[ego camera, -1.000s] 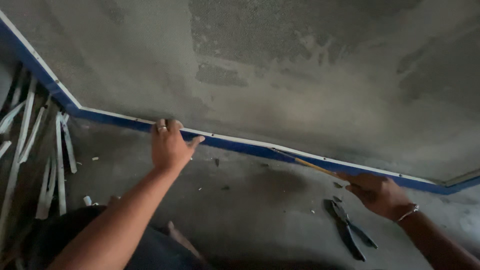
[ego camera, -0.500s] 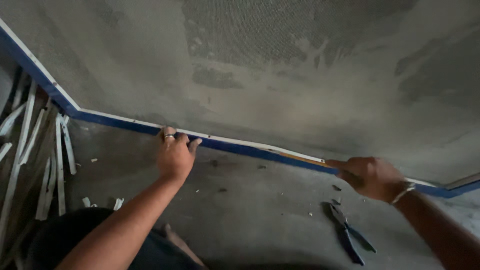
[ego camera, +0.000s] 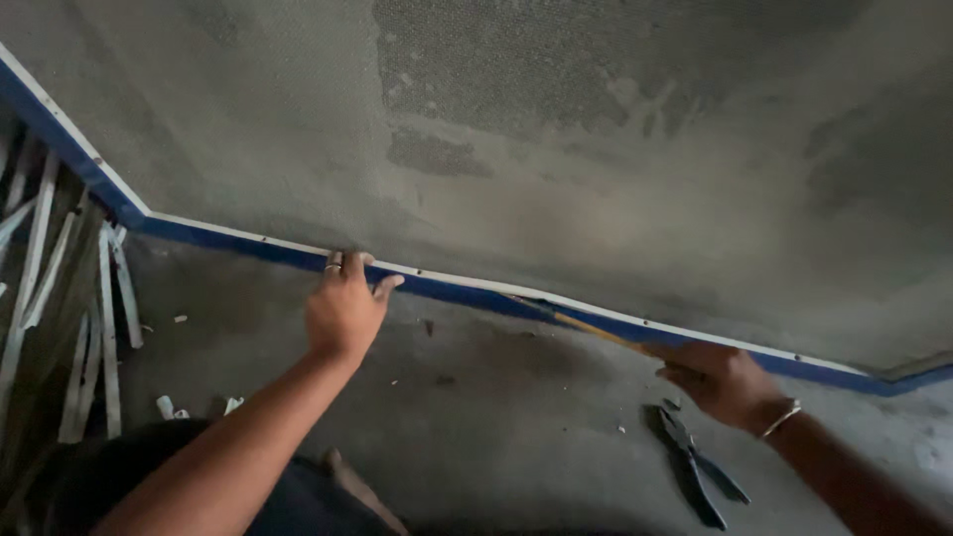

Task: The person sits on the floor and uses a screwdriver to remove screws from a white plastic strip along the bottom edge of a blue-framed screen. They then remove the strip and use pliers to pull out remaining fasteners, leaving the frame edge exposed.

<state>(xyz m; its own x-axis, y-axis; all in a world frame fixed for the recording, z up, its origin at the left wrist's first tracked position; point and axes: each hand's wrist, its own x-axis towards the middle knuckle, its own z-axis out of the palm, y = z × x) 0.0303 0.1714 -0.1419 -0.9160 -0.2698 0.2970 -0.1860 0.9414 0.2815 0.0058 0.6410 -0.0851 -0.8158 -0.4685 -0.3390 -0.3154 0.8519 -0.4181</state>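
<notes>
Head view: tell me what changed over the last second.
The right hand drew slightly left along the blue strip, keeping its yellow-handled tool tucked behind it. The left hand stayed pressed on the strip; the pliers stayed on the floor.

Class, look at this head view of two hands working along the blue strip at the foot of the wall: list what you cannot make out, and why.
- Left hand: fingertips hidden behind the blue strip, head view.
- Right hand: its grip on the thin yellowish tool is covered by the hand itself.
- Pliers on the floor: dim, details unclear.
- White strips: cut off by the left edge.
- Both arms run out at the bottom edge.
</notes>
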